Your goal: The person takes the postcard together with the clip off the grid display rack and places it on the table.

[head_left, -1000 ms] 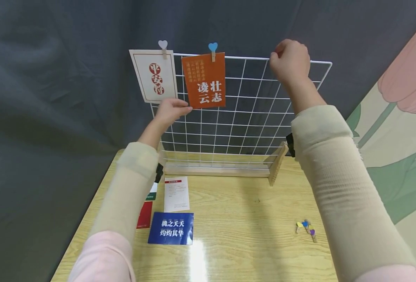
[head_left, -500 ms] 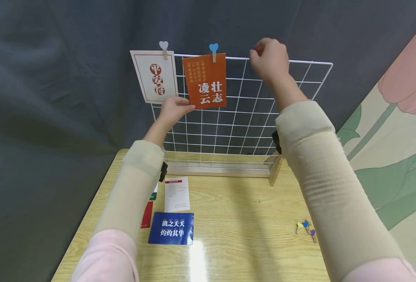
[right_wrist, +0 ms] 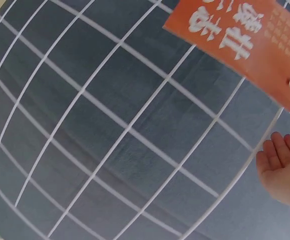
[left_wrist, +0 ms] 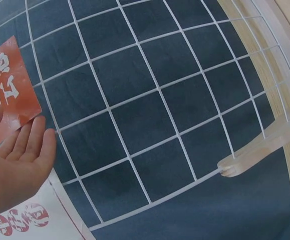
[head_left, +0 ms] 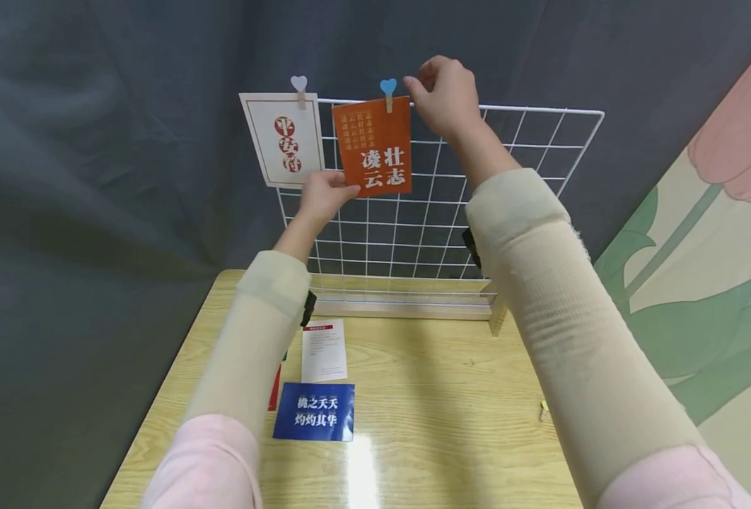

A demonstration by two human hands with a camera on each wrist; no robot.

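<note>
Head view: a person's left hand (head_left: 324, 198) rests its straight fingers (left_wrist: 32, 142) on the lower left corner of an orange card (head_left: 372, 146) hanging from a blue heart clip (head_left: 387, 90) on the top wire of a white wire grid (head_left: 509, 170). Right hand (head_left: 442, 95), fingers relaxed and holding nothing, sits at the top wire just beside the card's upper right corner. A blue card (head_left: 314, 421) lies on the table (head_left: 452, 410).

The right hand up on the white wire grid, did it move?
Yes. The right hand slid left along the white wire grid's top edge, toward the orange card.
</note>
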